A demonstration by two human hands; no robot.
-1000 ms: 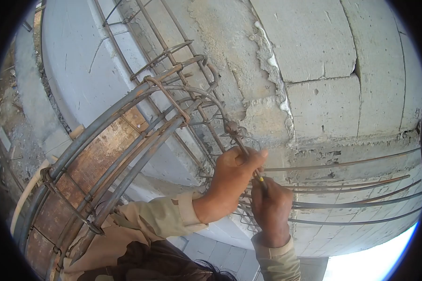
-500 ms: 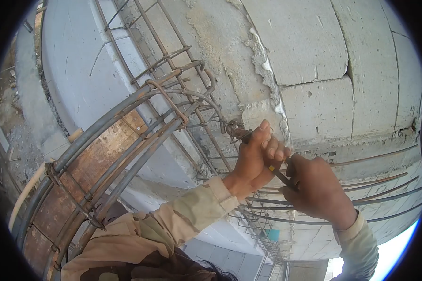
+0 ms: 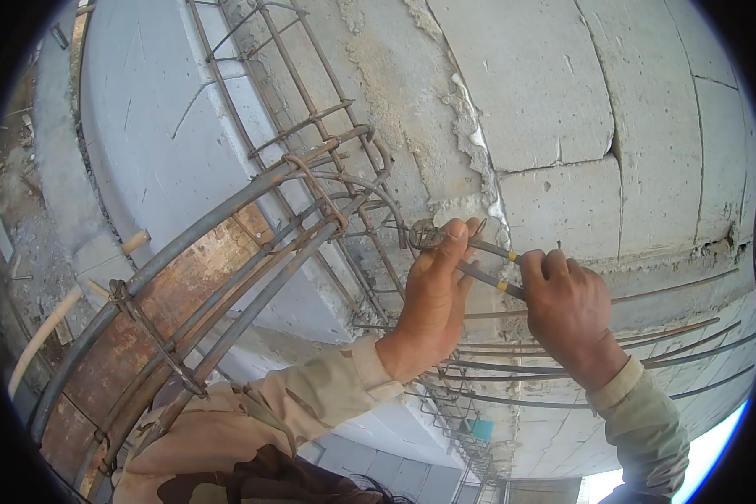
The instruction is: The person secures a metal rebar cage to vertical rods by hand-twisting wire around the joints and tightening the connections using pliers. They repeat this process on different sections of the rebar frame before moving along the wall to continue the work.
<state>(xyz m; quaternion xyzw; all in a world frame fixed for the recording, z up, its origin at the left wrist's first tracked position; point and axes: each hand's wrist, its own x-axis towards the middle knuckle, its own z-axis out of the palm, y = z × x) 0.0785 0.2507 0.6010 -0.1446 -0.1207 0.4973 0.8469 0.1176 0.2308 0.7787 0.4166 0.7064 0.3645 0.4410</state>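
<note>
My right hand [image 3: 565, 307] is closed round the handles of a pair of pliers [image 3: 489, 277], dark with yellow bands, the handles a little apart. The pliers' head is hidden behind my left hand [image 3: 435, 307]. That hand is raised beside the wall, thumb up and fingers bent at a thin wire [image 3: 479, 228]; what its fingertips pinch is too small to make out. Just left of the fingertips, a tangle of tie wire [image 3: 422, 235] sits at the end of the rebar cage [image 3: 344, 181].
Bent rebars [image 3: 202, 210] run along a rusty formwork board [image 3: 176, 290] at the left. A block wall [image 3: 554, 84] rises behind. Several horizontal rebars [image 3: 672, 363] stick out at the right. A teal object [image 3: 481, 430] lies low in the middle.
The pliers' handles have spread and show more clearly between the hands. My left hand has shifted slightly left and down, my right hand slightly right. The view has shifted a little.
</note>
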